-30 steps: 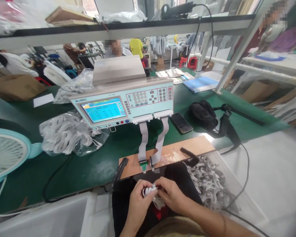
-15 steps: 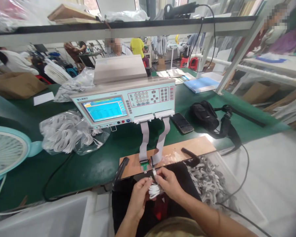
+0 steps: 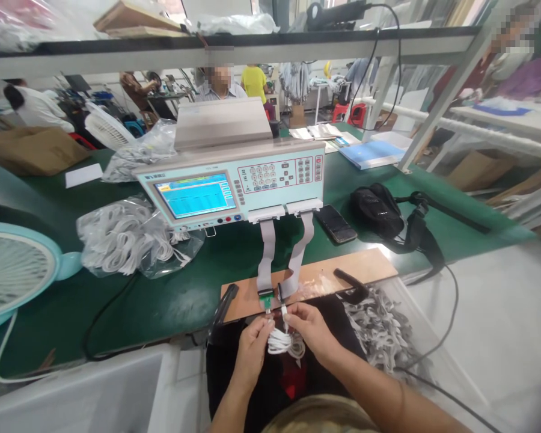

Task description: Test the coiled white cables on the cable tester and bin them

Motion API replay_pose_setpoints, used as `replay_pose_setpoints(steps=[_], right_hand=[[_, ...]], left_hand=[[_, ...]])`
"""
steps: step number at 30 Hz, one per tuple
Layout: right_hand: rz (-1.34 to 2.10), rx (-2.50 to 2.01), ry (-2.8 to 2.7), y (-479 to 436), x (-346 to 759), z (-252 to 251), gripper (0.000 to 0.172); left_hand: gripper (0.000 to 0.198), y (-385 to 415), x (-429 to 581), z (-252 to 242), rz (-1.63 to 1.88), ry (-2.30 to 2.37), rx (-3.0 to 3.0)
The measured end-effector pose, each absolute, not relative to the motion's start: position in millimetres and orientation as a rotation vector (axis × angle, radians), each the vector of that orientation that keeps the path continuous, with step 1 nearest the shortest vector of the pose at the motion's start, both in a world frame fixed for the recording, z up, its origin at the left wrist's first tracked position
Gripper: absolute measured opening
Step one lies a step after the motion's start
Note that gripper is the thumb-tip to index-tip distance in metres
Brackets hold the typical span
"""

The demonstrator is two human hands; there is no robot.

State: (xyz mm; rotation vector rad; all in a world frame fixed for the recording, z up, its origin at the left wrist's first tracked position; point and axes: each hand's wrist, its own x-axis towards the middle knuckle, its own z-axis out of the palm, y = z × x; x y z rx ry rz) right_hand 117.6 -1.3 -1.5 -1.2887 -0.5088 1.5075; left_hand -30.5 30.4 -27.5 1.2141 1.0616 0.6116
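Note:
A coiled white cable (image 3: 279, 341) hangs between my two hands, above my lap. My right hand (image 3: 305, 325) pinches the white plug at one end, which meets the connector under the right grey ribbon cable (image 3: 293, 273). My left hand (image 3: 255, 343) is closed on the cable's other end, just below the small green circuit board (image 3: 267, 299). That board hangs from the left ribbon cable (image 3: 265, 258). Whether the left end touches the board's socket I cannot tell. Both ribbons run up to a cable tester (image 3: 232, 186) with a lit blue screen.
A wooden board (image 3: 360, 268) lies along the table's front edge. Left of the tester sit a bag of white cables (image 3: 121, 237) and a fan (image 3: 18, 270). A phone (image 3: 336, 224) and black bag (image 3: 376, 210) lie right. A bin of cables (image 3: 383, 331) stands beside my lap.
My left hand has moved up and slightly left, towards the green board, with its cable end. The coil has spread out between my hands. My right hand stays at the right connector.

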Motion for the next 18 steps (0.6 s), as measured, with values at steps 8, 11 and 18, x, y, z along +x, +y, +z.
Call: replay_pose_setpoints(steps=[8,11,18], right_hand=[[1.524,-1.261,-0.579,-1,122,-2,0.033],[1.518,-1.258,-0.571,0,121,1,0.033],[1.547,-1.282,-0.631,-5,117,-1,0.028]], left_hand=[[0.032,17,-17,-35,0.832,1.137,0.976],[0.03,12,-14,-40,0.912,1.159,0.885],[0.036,10,-10,-36,0.907,1.221,0.857]])
